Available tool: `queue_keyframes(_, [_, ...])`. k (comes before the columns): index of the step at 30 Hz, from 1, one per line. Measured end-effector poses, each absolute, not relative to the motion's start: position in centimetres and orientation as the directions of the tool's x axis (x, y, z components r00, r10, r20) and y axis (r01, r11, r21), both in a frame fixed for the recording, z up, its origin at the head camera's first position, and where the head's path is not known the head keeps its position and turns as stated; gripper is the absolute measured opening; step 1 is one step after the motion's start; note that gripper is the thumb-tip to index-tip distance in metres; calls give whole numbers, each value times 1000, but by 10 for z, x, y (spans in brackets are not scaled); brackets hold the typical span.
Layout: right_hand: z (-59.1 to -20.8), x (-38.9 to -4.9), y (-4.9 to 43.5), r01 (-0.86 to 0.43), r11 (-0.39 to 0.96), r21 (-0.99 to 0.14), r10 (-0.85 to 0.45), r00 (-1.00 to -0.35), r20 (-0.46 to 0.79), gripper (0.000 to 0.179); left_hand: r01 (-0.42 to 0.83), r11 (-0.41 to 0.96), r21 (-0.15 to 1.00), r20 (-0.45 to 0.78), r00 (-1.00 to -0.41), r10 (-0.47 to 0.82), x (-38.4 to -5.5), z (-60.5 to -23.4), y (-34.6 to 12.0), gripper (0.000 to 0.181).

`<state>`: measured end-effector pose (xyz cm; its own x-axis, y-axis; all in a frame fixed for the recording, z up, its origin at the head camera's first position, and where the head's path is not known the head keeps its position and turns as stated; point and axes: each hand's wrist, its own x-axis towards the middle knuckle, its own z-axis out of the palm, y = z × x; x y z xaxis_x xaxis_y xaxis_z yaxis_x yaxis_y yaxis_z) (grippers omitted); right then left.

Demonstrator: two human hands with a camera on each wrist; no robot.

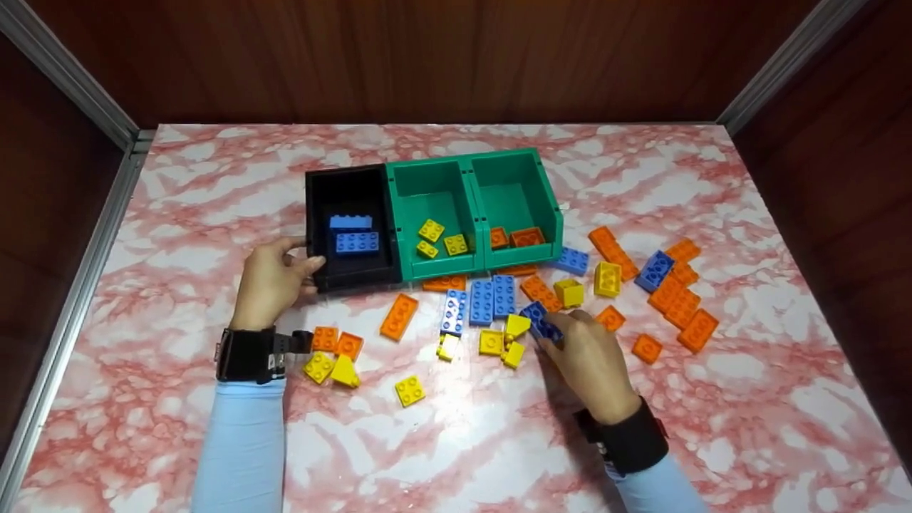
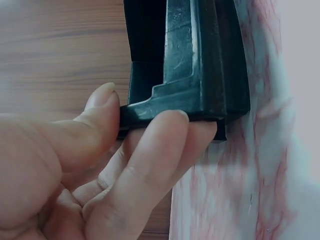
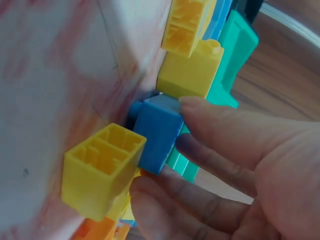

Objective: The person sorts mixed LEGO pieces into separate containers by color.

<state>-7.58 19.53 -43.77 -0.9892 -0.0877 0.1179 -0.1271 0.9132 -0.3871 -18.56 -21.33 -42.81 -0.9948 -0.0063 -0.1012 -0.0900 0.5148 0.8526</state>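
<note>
My left hand grips the front left corner of a black bin, thumb over the wall and fingers against the outside. The left wrist view shows this corner of the bin close up. Two blue toy bricks lie inside it. To the right, my right hand pinches a dark blue toy brick among the loose pieces. In the right wrist view the thumb is at one side of that brick and the fingers at the other, with yellow bricks close by.
Two green bins adjoin the black one, holding yellow bricks and orange bricks. Loose blue bricks, orange bricks and yellow bricks are scattered in front and to the right. Brown panels enclose the marbled table.
</note>
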Motion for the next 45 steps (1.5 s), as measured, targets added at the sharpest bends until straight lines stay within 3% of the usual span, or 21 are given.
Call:
queue_keyframes(10, [-415,-85,196,-195,881,-432,-95,-965,244,27,-103,528,843,-108,-994,-23,-179,-429,-214,47])
queue_keyframes(14, [-395,-100,176,-320,834,-450,-183,-929,321,23,-115,524,844,-123,-992,-19,-178,-431,-215,47])
queue_keyframes(20, [-381,-144,117,-601,708,-372,-461,-791,402,15,-118,519,847,-127,-992,-18,-178,-433,-214,45])
queue_keyframes(24, [-378,-175,72,-713,648,-266,-606,-695,387,12,-99,509,855,-109,-994,-10,-181,-432,-212,44])
queue_keyframes(31, [-383,-208,16,-756,647,-98,-724,-650,233,15,-95,509,856,-106,-994,-9,-187,-429,-212,44])
queue_keyframes(36, [-385,-213,0,-750,661,-21,-740,-657,144,16,-84,512,855,-97,-995,-1,-191,-424,-211,44])
queue_keyframes(45, [-369,-202,33,-774,603,-192,-725,-633,272,18,-106,527,843,-121,-993,-7,-188,-424,-213,45])
